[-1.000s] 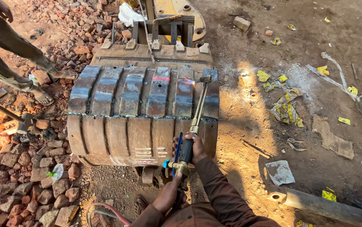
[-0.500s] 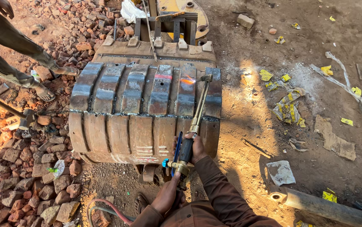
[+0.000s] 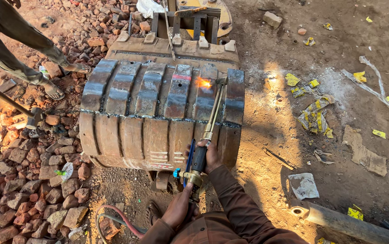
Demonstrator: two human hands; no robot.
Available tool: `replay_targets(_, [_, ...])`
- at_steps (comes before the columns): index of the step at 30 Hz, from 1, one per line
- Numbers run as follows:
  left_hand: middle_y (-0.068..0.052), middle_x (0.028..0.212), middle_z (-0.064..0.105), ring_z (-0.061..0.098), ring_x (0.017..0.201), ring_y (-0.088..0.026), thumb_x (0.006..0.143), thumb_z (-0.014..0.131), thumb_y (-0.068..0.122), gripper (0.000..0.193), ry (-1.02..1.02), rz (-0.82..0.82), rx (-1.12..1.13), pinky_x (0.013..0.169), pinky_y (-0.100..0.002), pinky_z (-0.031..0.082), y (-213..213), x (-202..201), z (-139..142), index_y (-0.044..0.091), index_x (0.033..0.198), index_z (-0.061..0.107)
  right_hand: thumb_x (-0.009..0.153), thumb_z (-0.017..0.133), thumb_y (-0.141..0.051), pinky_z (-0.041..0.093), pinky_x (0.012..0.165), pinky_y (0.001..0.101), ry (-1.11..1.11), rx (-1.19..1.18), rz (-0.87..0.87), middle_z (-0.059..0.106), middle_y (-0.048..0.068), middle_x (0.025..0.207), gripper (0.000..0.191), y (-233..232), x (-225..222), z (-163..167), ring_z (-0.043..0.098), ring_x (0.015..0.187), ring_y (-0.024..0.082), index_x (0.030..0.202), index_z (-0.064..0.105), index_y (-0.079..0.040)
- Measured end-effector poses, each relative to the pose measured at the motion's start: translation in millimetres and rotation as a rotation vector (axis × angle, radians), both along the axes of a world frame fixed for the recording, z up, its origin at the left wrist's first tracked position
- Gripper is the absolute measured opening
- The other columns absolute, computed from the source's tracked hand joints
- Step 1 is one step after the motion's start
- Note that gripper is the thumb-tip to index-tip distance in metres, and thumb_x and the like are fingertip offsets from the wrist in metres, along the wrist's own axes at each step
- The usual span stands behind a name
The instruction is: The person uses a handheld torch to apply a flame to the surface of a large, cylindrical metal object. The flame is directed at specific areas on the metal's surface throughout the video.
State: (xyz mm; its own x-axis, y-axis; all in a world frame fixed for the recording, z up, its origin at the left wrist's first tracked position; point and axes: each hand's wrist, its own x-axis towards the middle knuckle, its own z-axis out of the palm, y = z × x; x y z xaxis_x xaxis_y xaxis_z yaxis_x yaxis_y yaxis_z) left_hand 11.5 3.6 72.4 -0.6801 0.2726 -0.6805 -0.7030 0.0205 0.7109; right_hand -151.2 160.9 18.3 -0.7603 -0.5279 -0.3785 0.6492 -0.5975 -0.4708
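A large rusty excavator bucket (image 3: 158,108) lies curved side up on the dirt, its back ribbed with welded steel strips. I hold a long brass cutting torch (image 3: 212,117) over it. My right hand (image 3: 210,156) grips the torch's black handle. My left hand (image 3: 178,208) is at the brass valve end of the torch, fingers on it. The torch tip points at a strip near the bucket's upper right, where a small orange flame (image 3: 203,82) glows. A blue knob sits by the valves.
Broken red bricks (image 3: 27,180) cover the ground at left. Another person's legs in sandals (image 3: 45,68) stand at upper left beside a long hammer (image 3: 18,108). Hoses (image 3: 118,221) trail below the bucket. A steel pipe (image 3: 339,221) lies at lower right, and yellow litter (image 3: 314,113) at right.
A flame and glow have appeared at the torch tip on the bucket's strip. The view has shifted slightly; my hands stay on the torch.
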Motion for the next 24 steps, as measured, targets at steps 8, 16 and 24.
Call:
replay_targets(8, [-0.01,0.055,0.057,0.061,0.048,-0.018,0.096,0.035,0.071,0.08,-0.011,0.075,0.068,0.049,-0.033,0.051,0,3,-3,-0.004,0.109,0.058,0.083,0.056,-0.032,0.062,0.078,0.0537,-0.025,0.079,-0.078,0.065,0.016,0.111,0.049,-7,0,3,0.069,0.096,0.032,0.119,0.053,0.001])
replay_targets(16, [-0.012,0.056,0.06,0.062,0.047,-0.019,0.095,0.036,0.073,0.081,-0.032,0.1,-0.005,0.048,-0.034,0.053,-6,1,-3,-0.004,0.112,0.056,0.083,0.056,-0.03,0.063,0.079,0.0552,-0.018,0.11,-0.071,0.066,0.018,0.113,0.051,-14,-5,6,0.069,0.098,0.033,0.124,0.049,0.001])
replay_targets(24, [-0.011,0.057,0.061,0.062,0.047,-0.019,0.096,0.035,0.071,0.081,-0.016,0.097,0.013,0.048,-0.033,0.053,-14,0,7,-0.003,0.123,0.055,0.083,0.056,-0.029,0.062,0.078,0.0563,-0.022,0.106,-0.058,0.064,0.017,0.111,0.055,-24,-8,6,0.068,0.096,0.033,0.125,0.047,0.004])
